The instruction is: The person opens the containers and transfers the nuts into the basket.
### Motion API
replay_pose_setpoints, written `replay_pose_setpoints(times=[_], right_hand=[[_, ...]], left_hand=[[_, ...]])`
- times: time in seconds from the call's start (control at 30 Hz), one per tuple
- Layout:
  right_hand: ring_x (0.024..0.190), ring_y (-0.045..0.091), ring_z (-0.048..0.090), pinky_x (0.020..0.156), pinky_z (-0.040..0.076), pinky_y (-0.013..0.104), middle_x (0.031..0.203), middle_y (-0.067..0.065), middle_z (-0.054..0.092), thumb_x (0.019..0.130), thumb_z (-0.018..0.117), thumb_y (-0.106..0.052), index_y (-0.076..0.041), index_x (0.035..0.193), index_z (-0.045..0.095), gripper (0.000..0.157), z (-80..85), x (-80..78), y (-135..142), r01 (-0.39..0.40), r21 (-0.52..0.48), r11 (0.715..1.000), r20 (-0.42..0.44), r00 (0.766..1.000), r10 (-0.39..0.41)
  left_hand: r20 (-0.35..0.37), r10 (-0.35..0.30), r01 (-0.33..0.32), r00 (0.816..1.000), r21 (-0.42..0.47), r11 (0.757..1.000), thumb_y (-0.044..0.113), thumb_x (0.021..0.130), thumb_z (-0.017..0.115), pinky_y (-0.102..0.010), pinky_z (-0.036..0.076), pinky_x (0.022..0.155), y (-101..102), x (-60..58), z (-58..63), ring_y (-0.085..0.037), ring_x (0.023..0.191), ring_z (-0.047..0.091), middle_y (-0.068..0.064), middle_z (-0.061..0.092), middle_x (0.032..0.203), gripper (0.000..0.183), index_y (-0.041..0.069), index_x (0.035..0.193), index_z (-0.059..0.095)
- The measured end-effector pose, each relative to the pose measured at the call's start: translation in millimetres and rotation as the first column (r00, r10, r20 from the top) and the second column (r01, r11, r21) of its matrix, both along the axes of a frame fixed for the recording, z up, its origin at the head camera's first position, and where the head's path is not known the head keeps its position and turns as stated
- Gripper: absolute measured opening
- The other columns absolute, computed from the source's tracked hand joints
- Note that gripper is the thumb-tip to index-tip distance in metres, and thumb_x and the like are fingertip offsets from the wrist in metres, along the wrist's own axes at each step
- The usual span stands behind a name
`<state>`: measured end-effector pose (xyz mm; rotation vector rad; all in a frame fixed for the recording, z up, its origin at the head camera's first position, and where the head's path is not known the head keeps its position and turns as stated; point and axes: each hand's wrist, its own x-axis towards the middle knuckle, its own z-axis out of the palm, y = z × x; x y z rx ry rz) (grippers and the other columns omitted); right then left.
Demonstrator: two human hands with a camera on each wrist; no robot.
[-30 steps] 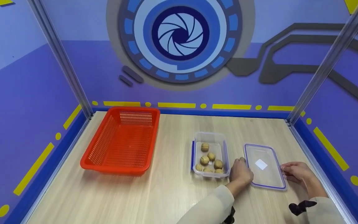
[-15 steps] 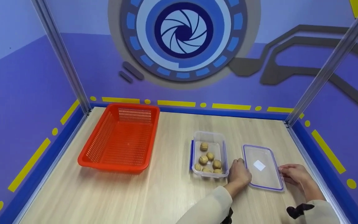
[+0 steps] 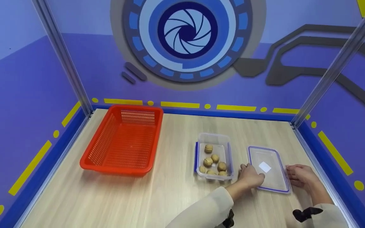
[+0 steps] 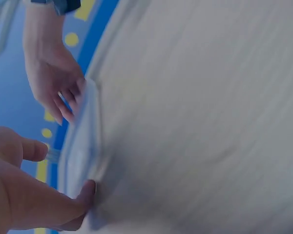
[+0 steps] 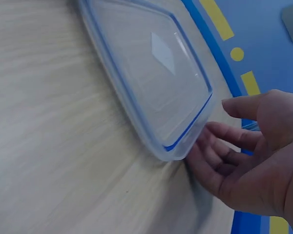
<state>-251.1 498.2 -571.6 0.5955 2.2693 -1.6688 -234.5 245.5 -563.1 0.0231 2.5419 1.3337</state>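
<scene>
A clear rectangular lid point(image 3: 269, 180) with a blue seal and a white square label lies between both hands, seal side up. At its left edge is my left hand point(image 3: 250, 177), thumb spread away from the fingers; the left wrist view shows a fingertip point(image 4: 88, 192) right at the lid's rim. On the opposite side, my right hand point(image 3: 303, 177) has its fingers point(image 5: 200, 163) against the lid's edge, the thumb held apart above. Left of the hands stands a clear plastic food container point(image 3: 230, 152) without a cover, holding several walnuts point(image 3: 208, 162).
A red plastic basket point(image 3: 153, 152) with slotted sides stands at the left of the wooden table point(image 3: 179, 196). Purple-blue printed panels point(image 3: 90, 72) and metal posts enclose the table at the back and sides.
My left hand has spread its thumb away from its fingers and shifted slightly right over the lid's edge. The right hand stays at the lid's other side. The walnuts have not moved.
</scene>
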Motion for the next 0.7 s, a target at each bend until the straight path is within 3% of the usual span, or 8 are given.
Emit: replay_pose_setpoints(times=[0.2,0.37,0.43,0.53,0.7], right_hand=[[0.077,0.015,0.064,0.068,0.057,0.03,0.088,0.004,0.064,0.111,0.056,-0.027,0.011,0.126,0.051,0.041,15.6,4.2,-4,-0.104,0.135,0.985,-0.005,0.994,0.105],[0.087,0.013,0.063,0.077,0.052,0.032,0.098,0.0,0.067,0.112,0.054,-0.035,0.011,0.134,0.05,0.052,38.3,4.8,-19,-0.132,0.218,0.967,-0.068,0.986,0.15],[0.094,0.012,0.065,0.084,0.052,0.032,0.105,-0.002,0.069,0.112,0.053,-0.038,0.01,0.139,0.048,0.055,47.6,3.1,-30,-0.135,0.199,0.971,-0.102,0.982,0.158],[0.101,0.009,0.066,0.089,0.053,0.029,0.113,-0.001,0.07,0.112,0.052,-0.038,0.01,0.146,0.043,0.059,58.5,0.5,-48,-0.17,0.156,0.973,-0.151,0.969,0.194],[0.105,0.009,0.067,0.093,0.056,0.027,0.123,0.006,0.07,0.112,0.053,-0.035,0.01,0.15,0.04,0.061,70.0,0.3,-81,-0.236,0.078,0.969,-0.225,0.942,0.248]], left_hand=[[-0.001,-0.083,0.082,0.997,0.073,0.994,0.037,0.094,0.075,-0.036,0.05,0.108,-16,10.6,26.3,-0.025,0.124,0.06,-0.009,0.058,0.13,0.067,0.001,0.147,0.056],[-0.139,-0.214,0.233,0.967,0.14,0.962,0.035,0.097,0.074,-0.032,0.05,0.107,-48,8.2,46.4,-0.018,0.126,0.061,-0.006,0.062,0.137,0.062,0.006,0.149,0.055],[-0.208,-0.239,0.275,0.949,0.17,0.946,0.031,0.097,0.075,-0.029,0.051,0.104,-65,2.3,52.8,-0.018,0.122,0.062,-0.007,0.064,0.134,0.059,0.006,0.146,0.056],[-0.256,-0.258,0.311,0.932,0.191,0.931,0.029,0.098,0.074,-0.029,0.051,0.105,-92,-7.0,60.7,-0.02,0.124,0.062,-0.008,0.064,0.135,0.057,0.005,0.146,0.055],[-0.288,-0.271,0.322,0.918,0.149,0.935,0.03,0.1,0.074,-0.033,0.051,0.106,-129,-21.2,69.3,-0.024,0.129,0.059,-0.008,0.061,0.14,0.056,0.006,0.147,0.055]])
